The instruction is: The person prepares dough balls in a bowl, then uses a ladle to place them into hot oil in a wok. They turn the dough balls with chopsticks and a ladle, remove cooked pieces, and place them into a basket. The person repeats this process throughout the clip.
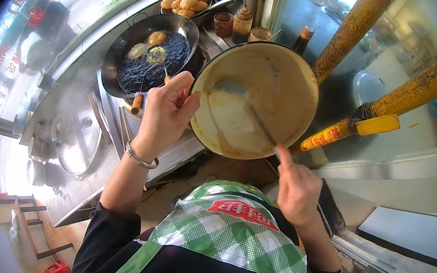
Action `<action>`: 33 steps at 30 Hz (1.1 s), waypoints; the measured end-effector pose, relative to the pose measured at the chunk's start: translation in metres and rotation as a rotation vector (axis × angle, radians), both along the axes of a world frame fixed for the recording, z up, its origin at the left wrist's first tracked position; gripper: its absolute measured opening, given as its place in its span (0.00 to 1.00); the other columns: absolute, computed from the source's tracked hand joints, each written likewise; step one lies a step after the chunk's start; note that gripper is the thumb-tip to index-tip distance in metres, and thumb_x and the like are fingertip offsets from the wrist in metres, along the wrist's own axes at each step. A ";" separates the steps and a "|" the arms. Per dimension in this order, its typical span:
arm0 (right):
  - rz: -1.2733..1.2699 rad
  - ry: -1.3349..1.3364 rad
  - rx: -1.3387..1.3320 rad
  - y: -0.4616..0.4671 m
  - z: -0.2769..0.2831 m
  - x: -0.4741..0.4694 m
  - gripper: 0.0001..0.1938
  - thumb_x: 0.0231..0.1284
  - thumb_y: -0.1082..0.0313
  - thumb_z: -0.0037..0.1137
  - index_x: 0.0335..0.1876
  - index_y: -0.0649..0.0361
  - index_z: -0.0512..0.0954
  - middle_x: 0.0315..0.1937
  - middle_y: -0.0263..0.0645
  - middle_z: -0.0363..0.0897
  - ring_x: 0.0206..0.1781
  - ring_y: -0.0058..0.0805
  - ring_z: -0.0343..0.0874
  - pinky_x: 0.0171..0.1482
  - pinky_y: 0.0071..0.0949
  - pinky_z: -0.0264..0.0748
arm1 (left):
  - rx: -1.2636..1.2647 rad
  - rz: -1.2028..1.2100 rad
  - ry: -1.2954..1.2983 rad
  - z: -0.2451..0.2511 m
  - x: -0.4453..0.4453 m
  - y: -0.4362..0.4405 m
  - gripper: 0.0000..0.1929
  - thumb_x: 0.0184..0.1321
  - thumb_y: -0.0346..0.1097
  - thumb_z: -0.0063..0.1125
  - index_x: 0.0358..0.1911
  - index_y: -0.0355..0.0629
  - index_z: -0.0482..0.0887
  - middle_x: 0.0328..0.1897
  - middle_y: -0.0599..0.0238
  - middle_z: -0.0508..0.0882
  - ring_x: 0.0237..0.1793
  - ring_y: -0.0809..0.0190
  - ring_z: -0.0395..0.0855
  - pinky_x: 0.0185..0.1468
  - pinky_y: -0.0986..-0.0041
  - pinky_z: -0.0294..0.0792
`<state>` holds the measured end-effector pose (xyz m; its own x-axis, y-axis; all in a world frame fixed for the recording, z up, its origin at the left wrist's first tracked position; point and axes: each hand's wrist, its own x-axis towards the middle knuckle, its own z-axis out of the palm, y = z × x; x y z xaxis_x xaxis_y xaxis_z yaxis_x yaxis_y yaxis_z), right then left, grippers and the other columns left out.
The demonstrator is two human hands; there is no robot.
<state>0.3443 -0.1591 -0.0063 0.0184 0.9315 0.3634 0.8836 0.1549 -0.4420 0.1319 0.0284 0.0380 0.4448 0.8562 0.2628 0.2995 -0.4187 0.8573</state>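
Note:
My left hand [169, 114] grips the near-left rim of a wide enamel basin [295, 76], which is tilted and holds pale batter [221, 116]. In my right hand [300, 187] is the handle of a metal spatula or ladle [262, 124], its blurred head against the basin's inner wall. Left of the basin a black wok [115, 49] holds dark bubbling oil. Two round fritters [157, 37] float there, beside a small round ladle [157, 55] with yellowish contents. Its handle runs towards my left hand; whether the fingers touch it is hidden.
Fried golden pieces [188, 0] are heaped behind the wok, near a sauce bottle [242, 23] and small jars [223, 25]. Thick yellow pipes [421, 86] rise at the right, by a glass pane. A metal lid [76, 149] and bowls [36, 172] stand on the left counter.

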 end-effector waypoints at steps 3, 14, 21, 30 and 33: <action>0.089 -0.038 0.133 -0.005 0.003 -0.005 0.27 0.50 0.77 0.52 0.61 0.63 0.69 0.18 0.38 0.69 0.21 0.35 0.72 0.25 0.32 0.69 | 0.021 0.015 0.009 0.000 0.000 0.000 0.11 0.58 0.25 0.52 0.24 0.40 0.63 0.14 0.74 0.60 0.17 0.79 0.60 0.18 0.82 0.54; -0.002 0.049 0.011 -0.017 -0.010 0.004 0.22 0.54 0.76 0.51 0.58 0.62 0.72 0.20 0.43 0.73 0.21 0.37 0.74 0.25 0.35 0.70 | 0.016 0.029 0.037 0.005 -0.001 -0.005 0.11 0.58 0.24 0.51 0.24 0.39 0.63 0.15 0.75 0.60 0.19 0.79 0.56 0.20 0.83 0.52; 0.055 0.091 0.098 -0.003 -0.016 -0.003 0.25 0.49 0.77 0.52 0.59 0.62 0.71 0.18 0.40 0.69 0.21 0.37 0.72 0.24 0.33 0.69 | 0.071 0.005 0.028 0.000 -0.001 -0.001 0.10 0.59 0.24 0.52 0.24 0.40 0.65 0.15 0.76 0.63 0.18 0.80 0.59 0.20 0.84 0.54; 0.062 -0.191 0.125 -0.010 -0.014 0.004 0.27 0.42 0.81 0.51 0.56 0.66 0.73 0.16 0.35 0.63 0.19 0.32 0.68 0.24 0.30 0.68 | 0.004 0.000 -0.032 0.000 -0.007 -0.001 0.10 0.60 0.25 0.52 0.24 0.40 0.65 0.15 0.78 0.65 0.18 0.82 0.61 0.19 0.85 0.56; 0.149 -0.191 0.152 -0.005 -0.016 0.000 0.29 0.44 0.75 0.50 0.60 0.63 0.71 0.16 0.34 0.62 0.20 0.30 0.67 0.25 0.29 0.69 | 0.049 0.005 -0.018 0.002 -0.007 -0.001 0.09 0.60 0.25 0.51 0.25 0.40 0.66 0.16 0.77 0.66 0.18 0.82 0.61 0.19 0.85 0.56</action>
<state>0.3440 -0.1637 -0.0227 -0.1968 0.8533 0.4828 0.9112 0.3410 -0.2311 0.1252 0.0274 0.0398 0.4354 0.8444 0.3121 0.2865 -0.4586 0.8412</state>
